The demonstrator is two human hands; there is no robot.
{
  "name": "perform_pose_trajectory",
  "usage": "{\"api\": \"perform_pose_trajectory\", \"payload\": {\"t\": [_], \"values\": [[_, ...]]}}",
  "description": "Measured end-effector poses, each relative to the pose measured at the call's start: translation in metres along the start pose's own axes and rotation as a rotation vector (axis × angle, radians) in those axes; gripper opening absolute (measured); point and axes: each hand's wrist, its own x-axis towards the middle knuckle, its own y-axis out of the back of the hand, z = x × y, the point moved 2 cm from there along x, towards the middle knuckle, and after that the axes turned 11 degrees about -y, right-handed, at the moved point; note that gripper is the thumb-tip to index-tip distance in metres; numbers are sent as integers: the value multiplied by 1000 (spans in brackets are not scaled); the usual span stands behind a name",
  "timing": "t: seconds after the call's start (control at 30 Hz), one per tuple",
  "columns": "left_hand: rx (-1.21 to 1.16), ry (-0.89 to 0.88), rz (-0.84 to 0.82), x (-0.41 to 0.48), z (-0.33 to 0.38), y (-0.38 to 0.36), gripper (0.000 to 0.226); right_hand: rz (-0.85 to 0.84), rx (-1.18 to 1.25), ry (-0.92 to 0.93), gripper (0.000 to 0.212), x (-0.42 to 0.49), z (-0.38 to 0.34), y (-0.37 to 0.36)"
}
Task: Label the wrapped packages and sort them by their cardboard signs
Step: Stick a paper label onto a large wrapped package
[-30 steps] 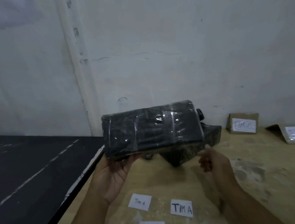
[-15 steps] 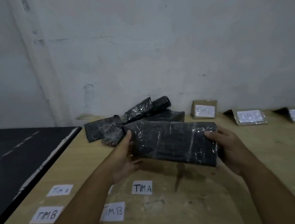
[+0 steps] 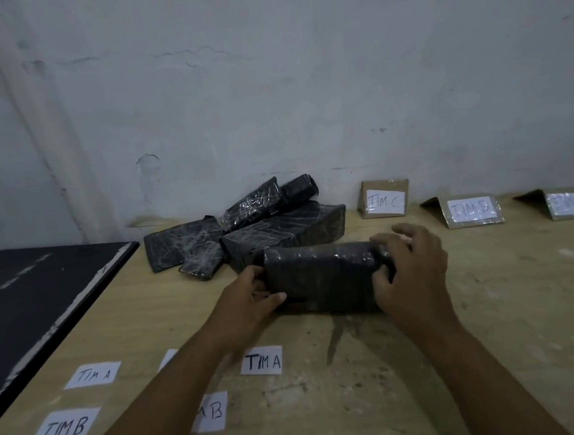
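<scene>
Wooden table (image 3: 494,338) against a stained white wall (image 3: 268,81) bears wrapped packages (image 3: 280,235).

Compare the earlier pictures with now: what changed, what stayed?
The wrapped package was lowered from before the wall toward the table, near the pile. The right hand, free at first, now grips its right end; the left hand keeps the left end. The pile, paper labels and cardboard signs stayed put.
</scene>
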Motion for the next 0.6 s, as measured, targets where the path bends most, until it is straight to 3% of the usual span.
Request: {"api": "perform_pose_trajectory", "payload": {"t": [0.2, 0.3, 0.37, 0.47, 0.6], "values": [[-10, -13, -7, -8, -13, 2, 36, -50, -118, 233, 47, -40, -16, -22], [31, -10, 6, -13, -21, 14, 21, -43, -62, 319, 36, -55, -27, -20], [101, -4, 26, -17, -26, 26, 9, -223, 21, 329, 23, -66, -43, -22], [89, 18, 53, -19, -34, 38, 2, -632, 137, 143, 16, -81, -57, -36], [83, -27, 80, -38, -43, 33, 9, -749, 87, 50, 19, -81, -64, -61]]}}
